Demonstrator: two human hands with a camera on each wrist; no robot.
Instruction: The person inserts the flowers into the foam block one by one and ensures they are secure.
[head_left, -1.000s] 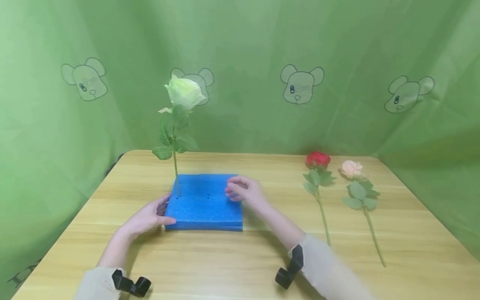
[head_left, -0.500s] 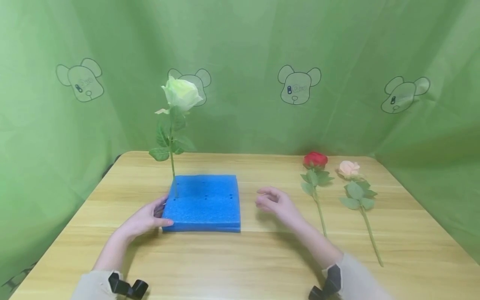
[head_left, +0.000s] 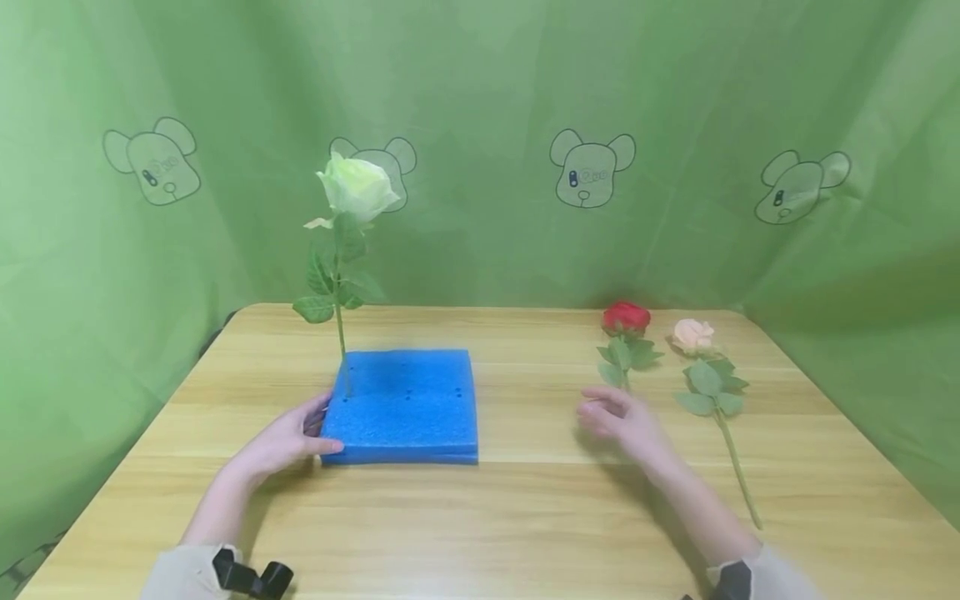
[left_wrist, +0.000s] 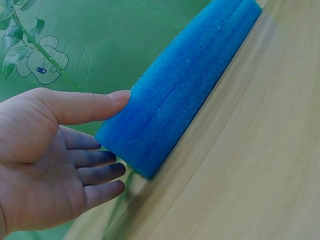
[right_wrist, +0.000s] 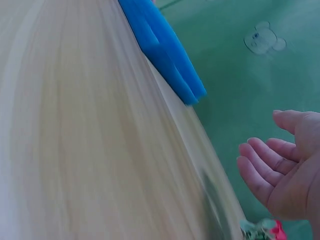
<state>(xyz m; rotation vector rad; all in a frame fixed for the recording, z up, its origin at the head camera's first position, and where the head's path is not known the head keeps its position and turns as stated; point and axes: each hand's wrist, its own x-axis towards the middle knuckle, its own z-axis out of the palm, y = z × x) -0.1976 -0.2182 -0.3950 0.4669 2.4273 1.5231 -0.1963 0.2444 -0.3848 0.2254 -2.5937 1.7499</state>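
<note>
In the head view a blue foam block (head_left: 405,417) with several small holes lies on the table, and a white-green artificial rose (head_left: 358,187) stands upright in its left part. At the block's left side is my left hand (head_left: 288,435), thumb on the front corner. The left wrist view shows that thumb touching the foam (left_wrist: 165,95) while the other fingers extend fairly straight beside it. My right hand (head_left: 621,423), loosely bent and holding nothing, is over the table near a red rose (head_left: 627,318), covering its lower stem. The right wrist view shows its palm (right_wrist: 295,185) bare.
A pink rose (head_left: 693,335) lies further right, its stem toward the table's front. The wooden table (head_left: 465,533) backs onto a green curtain (head_left: 480,100) printed with bear faces. Each sleeve carries a black camera mount (head_left: 253,575).
My right hand has moved rightward from above the foam block to beside the red rose. The left hand keeps its place at the block, and the white-green rose still stands.
</note>
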